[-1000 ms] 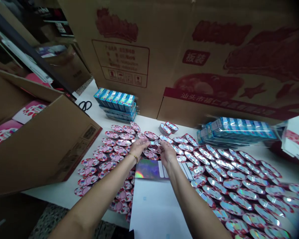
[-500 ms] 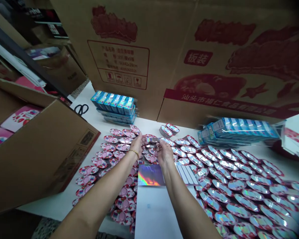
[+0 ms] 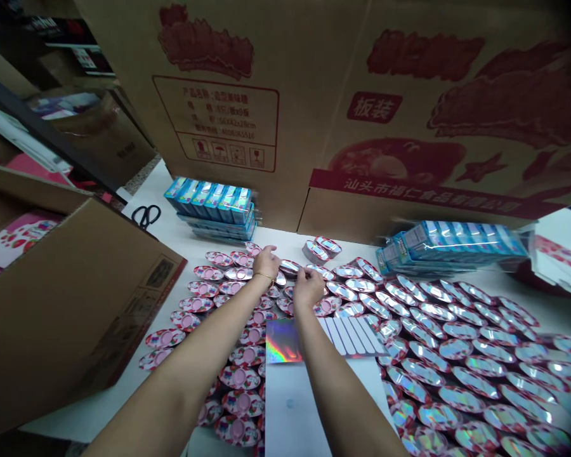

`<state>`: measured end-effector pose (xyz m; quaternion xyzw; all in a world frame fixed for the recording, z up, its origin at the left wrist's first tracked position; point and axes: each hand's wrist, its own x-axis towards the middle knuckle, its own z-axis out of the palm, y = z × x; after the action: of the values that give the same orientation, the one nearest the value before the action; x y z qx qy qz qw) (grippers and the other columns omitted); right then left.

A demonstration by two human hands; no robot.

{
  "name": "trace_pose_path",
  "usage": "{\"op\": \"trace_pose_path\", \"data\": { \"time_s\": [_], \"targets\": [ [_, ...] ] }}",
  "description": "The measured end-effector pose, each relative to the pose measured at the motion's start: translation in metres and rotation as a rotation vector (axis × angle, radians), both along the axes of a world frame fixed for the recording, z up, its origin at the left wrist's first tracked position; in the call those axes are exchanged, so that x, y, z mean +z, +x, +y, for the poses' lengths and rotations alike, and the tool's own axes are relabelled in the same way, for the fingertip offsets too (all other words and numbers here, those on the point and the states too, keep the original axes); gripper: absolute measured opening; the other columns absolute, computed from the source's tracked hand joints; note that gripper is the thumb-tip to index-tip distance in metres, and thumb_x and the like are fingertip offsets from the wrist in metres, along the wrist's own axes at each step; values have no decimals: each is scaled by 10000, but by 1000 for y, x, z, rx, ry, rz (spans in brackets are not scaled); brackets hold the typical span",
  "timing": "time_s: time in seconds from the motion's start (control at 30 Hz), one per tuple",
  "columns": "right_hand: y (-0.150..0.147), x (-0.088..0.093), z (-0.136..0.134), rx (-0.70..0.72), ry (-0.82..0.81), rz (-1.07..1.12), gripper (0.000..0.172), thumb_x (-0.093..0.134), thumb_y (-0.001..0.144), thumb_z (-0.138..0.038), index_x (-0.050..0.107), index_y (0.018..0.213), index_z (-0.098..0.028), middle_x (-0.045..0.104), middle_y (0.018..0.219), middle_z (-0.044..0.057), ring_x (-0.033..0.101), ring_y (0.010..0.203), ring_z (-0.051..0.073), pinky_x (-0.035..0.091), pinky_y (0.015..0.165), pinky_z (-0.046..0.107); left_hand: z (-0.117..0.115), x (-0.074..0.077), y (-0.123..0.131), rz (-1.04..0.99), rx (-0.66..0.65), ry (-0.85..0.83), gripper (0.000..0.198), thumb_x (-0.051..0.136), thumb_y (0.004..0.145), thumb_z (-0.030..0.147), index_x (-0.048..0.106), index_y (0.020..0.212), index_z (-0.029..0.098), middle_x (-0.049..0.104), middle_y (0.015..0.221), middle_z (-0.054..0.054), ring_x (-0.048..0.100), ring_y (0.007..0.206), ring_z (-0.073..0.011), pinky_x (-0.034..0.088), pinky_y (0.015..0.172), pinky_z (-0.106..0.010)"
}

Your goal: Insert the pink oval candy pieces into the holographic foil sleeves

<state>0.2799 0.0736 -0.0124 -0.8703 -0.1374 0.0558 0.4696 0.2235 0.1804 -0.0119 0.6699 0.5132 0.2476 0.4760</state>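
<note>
My left hand (image 3: pixel 266 263) and my right hand (image 3: pixel 308 287) meet above the rows of trays, with a small silver holographic oval piece (image 3: pixel 289 268) pinched between their fingertips. A gold bangle (image 3: pixel 265 277) circles my left wrist. Pink-printed oval trays (image 3: pixel 238 379) lie in rows to the left and below, and silver holographic ovals (image 3: pixel 457 374) fill the right. Under my right forearm lies a holographic sheet (image 3: pixel 280 341) joined to white slotted strips (image 3: pixel 352 336). Below it is a white paper sheet (image 3: pixel 290 406).
Stacked blue-and-silver boxes (image 3: pixel 209 203) and a film-wrapped stack (image 3: pixel 450 249) stand against a large printed carton (image 3: pixel 314 108). Black scissors (image 3: pixel 146 216) lie at the far left. An open cardboard box (image 3: pixel 76 304) holding pink cards juts in from the left.
My forearms have drawn slightly back, uncovering more of the holographic sheet and its white strips. The whole view has shifted a little, and both hands stay on the small silver piece.
</note>
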Motion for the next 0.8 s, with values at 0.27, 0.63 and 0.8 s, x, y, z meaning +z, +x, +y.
{"op": "trace_pose_path", "data": {
  "time_s": [0.27,0.63,0.8],
  "targets": [
    [1,1,4,55,-269,-150,173,460,744,-279,606,746,-185,576,895,91,440,902,249,291,748,358,-9,3,7,245,-117,235,372,527,676,70,569,1029,181,622,787,-70,571,834,-203,382,799,-289],
    [43,12,10,310,-404,-192,147,635,602,-317,578,591,-181,590,613,44,531,676,191,339,670,320,-3,4,12,346,-134,238,252,509,705,91,566,947,135,548,966,-136,535,926,-241,398,815,-343],
    [50,23,-19,548,-447,-250,247,516,648,-407,620,623,-185,617,691,125,556,635,246,374,579,354,-31,22,-17,170,-32,202,362,405,699,0,578,980,149,541,1030,-128,516,966,-208,401,856,-329]
  ]
}}
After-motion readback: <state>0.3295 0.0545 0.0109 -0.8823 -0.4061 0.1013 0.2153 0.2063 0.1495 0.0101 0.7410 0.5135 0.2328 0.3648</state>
